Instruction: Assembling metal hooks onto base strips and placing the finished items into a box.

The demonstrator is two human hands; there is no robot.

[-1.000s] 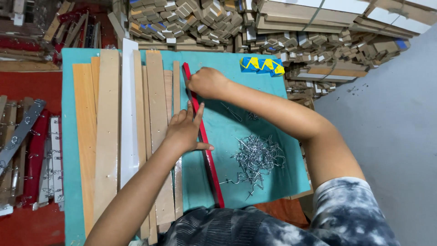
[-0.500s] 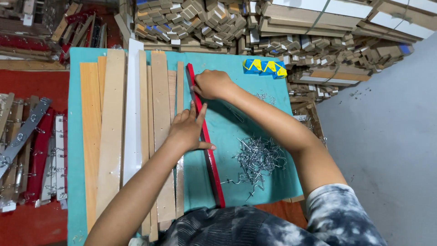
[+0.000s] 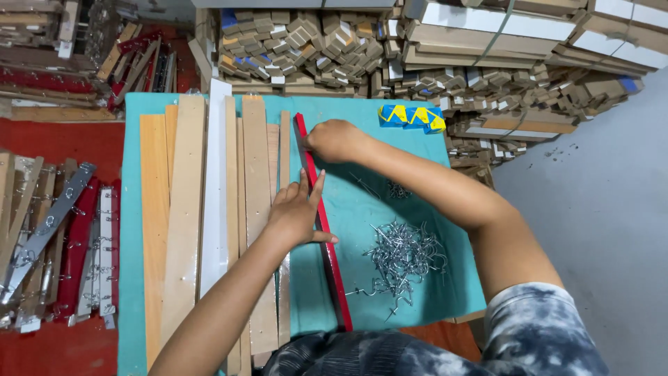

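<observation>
A long red strip [image 3: 332,264] lies lengthwise on the teal mat [image 3: 362,202]. My left hand [image 3: 299,212] rests flat on the strip's middle, pressing it down with fingers spread. My right hand [image 3: 335,141] is closed at the strip's far end, fingers pinched at its edge; what it pinches is too small to tell. A pile of silver metal hooks [image 3: 403,257] sits on the mat just right of the strip, under my right forearm.
Several wooden slats [image 3: 184,209] and a white strip [image 3: 214,195] lie side by side left of the red strip. Finished strips with hooks [image 3: 62,251] lie on the red floor at left. Stacked cardboard and wood pieces [image 3: 417,49] fill the back. A blue-yellow packet [image 3: 412,116] sits at the mat's far edge.
Both hands stay on the red strip. The view has shifted slightly; the right hand remains at the strip's far end.
</observation>
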